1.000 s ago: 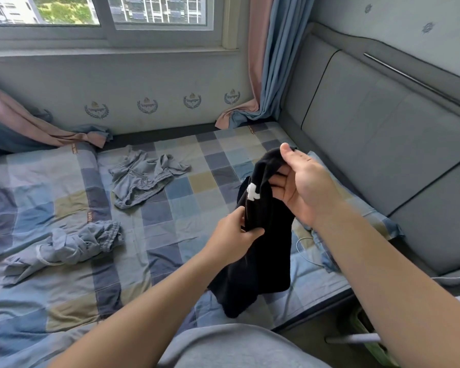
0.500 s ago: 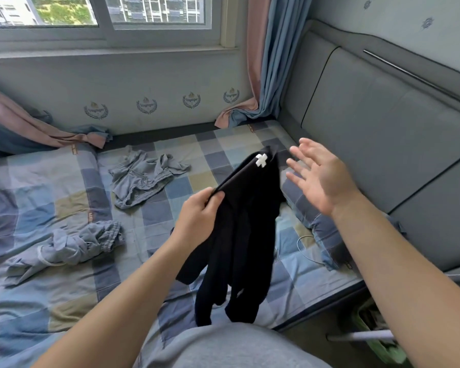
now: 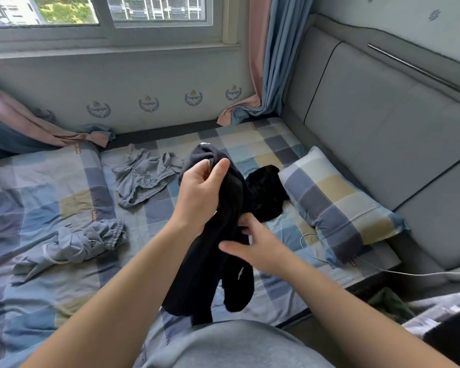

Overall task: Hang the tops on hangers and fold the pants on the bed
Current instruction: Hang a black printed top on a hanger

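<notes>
A black garment (image 3: 210,261) hangs bunched over the checked bed (image 3: 24,288), with one part draped toward the pillow. My left hand (image 3: 199,192) grips its upper end, thumb up. Lower and to the right, my right hand (image 3: 255,248) touches the cloth with its fingers spread; whether it grips is unclear. Two grey-blue garments lie crumpled on the bed: one at the back centre (image 3: 143,176), one at the left (image 3: 77,240). No hanger is in view.
A checked pillow (image 3: 337,208) lies against the grey padded headboard (image 3: 383,123) on the right. A white cable (image 3: 383,270) trails off the bed edge. Curtains (image 3: 271,62) hang by the window and pool on the mattress at the back.
My left hand has lifted the black garment higher and further out. My right hand, open in the air half a second ago, has dropped onto the cloth's lower part.
</notes>
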Motion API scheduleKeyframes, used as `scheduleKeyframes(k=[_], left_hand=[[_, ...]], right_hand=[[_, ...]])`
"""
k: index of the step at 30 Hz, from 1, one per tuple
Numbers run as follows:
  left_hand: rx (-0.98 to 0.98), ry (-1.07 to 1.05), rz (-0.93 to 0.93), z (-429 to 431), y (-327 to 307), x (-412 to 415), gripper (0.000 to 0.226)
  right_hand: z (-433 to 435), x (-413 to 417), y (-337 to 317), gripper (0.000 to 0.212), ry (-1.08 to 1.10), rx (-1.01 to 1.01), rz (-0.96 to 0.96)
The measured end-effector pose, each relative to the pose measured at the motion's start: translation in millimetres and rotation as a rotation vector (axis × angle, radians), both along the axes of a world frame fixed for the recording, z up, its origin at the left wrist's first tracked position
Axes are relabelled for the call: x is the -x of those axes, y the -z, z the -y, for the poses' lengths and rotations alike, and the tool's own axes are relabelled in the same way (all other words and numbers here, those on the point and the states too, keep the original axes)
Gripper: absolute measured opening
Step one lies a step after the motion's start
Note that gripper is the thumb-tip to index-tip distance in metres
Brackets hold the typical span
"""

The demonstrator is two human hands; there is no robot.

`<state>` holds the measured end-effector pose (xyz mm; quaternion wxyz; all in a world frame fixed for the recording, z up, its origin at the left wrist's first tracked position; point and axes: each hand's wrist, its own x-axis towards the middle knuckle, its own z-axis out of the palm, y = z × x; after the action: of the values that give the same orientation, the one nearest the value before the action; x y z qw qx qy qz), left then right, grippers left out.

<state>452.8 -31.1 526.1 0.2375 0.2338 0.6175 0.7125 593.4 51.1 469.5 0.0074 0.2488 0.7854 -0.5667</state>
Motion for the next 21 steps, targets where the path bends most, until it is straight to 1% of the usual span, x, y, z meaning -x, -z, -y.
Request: scheduleKeyframes(k=[1,2,5,7,9,10,13,16,18,19,20,21], left_hand=[[0.004,0.003,-0.009,-1.4,-1.5,-1.5,0.064],[0.015,0.003,-0.020,-2.1,-2.0,-2.3,0.064],[0.060,-0.032,-0.053,-1.5,1.4,-0.8,0.059],[0.112,-0.105,-0.094,1.7,5.6,5.6,0.054],[0.171,-0.175,-0.133,7.1,9.8,18.5,0.055],[0.189,-0.202,-0.130,10.5,12.5,26.9,0.057],[0.221,-0.241,-0.067,18.2,22.9,46.8,0.056],[0.269,-0.223,0.012,15.9,36.4,46.4,0.048],[0.272,-0.143,0.098,11.5,45.2,39.0,0.034],[0.297,-0.088,0.107,10.0,49.9,34.6,0.025],[0.345,-0.038,0.073,9.5,54.2,30.7,0.020],[0.393,0.006,0.013,9.7,57.5,26.8,0.022]], right_hand=[[1.8,1.6,8.1,0.059,0.018,-0.062,0.017],[-0.1,3.5,16.2,0.050,0.042,-0.113,0.020],[-11.2,4.9,27.8,0.004,0.089,-0.188,0.008],[-24.7,1.4,26.5,0.022,0.100,-0.260,0.003],[-42.7,-5.8,22.2,0.035,0.135,-0.319,-0.008],[-53.7,-11.2,20.0,0.037,0.166,-0.319,-0.014],[-83.9,-25.5,7.3,0.031,0.265,-0.270,-0.044],[-95.9,-27.9,-8.5,0.030,0.310,-0.168,-0.096],[-96.2,-23.1,-19.8,0.030,0.336,-0.054,-0.130],[-95.0,-19.9,-25.5,0.030,0.342,-0.012,-0.150],[-93.2,-16.4,-31.1,0.032,0.350,0.027,-0.175],[-90.8,-12.5,-36.9,0.032,0.366,0.067,-0.200]])
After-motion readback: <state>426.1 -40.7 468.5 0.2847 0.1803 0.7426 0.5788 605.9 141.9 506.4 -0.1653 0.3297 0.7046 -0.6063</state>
